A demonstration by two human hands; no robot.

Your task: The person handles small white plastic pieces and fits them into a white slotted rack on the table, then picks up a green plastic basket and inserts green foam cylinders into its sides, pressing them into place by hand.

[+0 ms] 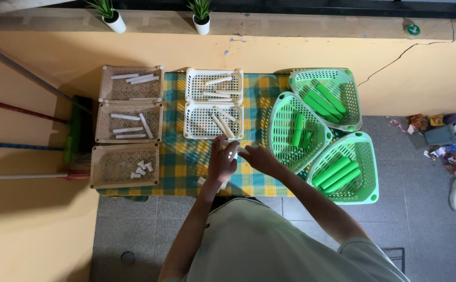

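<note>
Over the checked tablecloth [181, 162], my left hand [221, 159] and my right hand [259, 158] meet on a small white pipe piece [235, 152], held between the fingers of both. Just beyond them stands a white basket [213, 121] with several white pipe lengths, and a second white basket [214, 85] sits behind it. To the right, a green basket [297, 130] holds short green tubes. A small white piece [202, 180] lies on the cloth near my left wrist.
Three beige baskets [129, 122] line the table's left side, with white pipes and small white fittings. Two more green baskets [328, 96] [345, 168] hold long green tubes. Broom handles lean at the left, two potted plants stand on the ledge, and shoes and litter lie on the floor at right.
</note>
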